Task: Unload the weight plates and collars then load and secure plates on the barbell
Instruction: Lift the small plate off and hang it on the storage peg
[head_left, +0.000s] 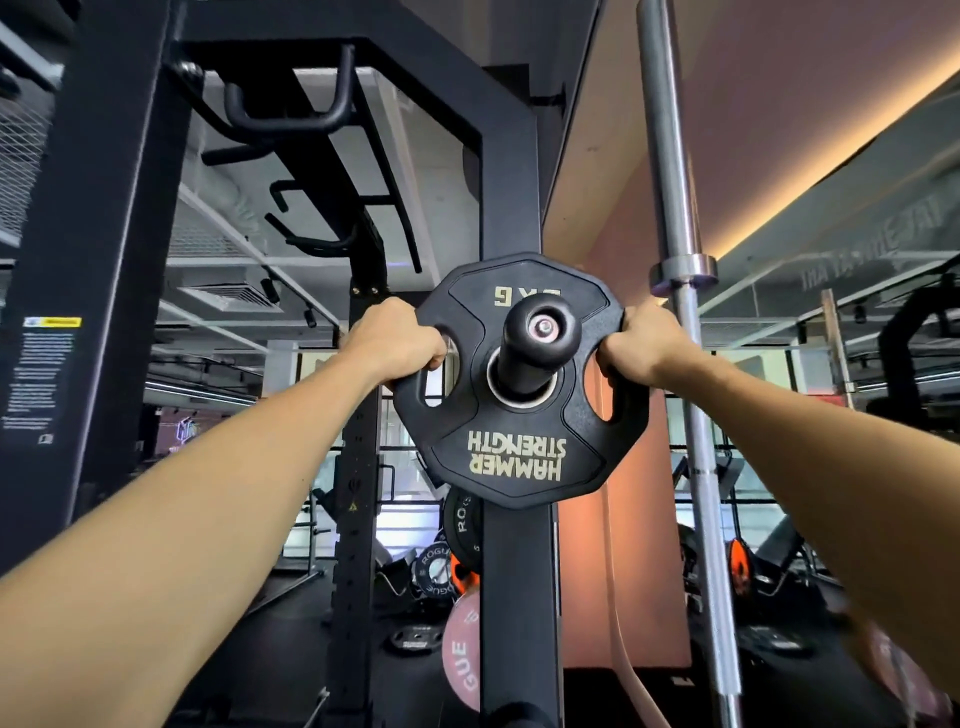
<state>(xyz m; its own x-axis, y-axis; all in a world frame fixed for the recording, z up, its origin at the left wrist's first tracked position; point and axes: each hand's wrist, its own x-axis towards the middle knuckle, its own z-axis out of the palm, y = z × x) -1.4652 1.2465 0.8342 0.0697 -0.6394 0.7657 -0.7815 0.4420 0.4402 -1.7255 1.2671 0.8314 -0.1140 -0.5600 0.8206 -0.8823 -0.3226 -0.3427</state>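
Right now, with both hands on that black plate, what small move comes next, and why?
Probably slide the black plate straight along the storage peg. The left hand and right hand grip opposite cut-outs, and the peg passes through its centre hole. Whether on or off, I cannot tell.

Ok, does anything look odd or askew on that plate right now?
The Hammer Strength plate sits on the storage peg upside down, its lettering inverted. Both hands, left hand and right hand, grip its cutouts. No damage is visible.

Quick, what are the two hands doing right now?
Left hand: closed on the left grip hole of the black weight plate.
Right hand: closed on the same plate's right grip hole.
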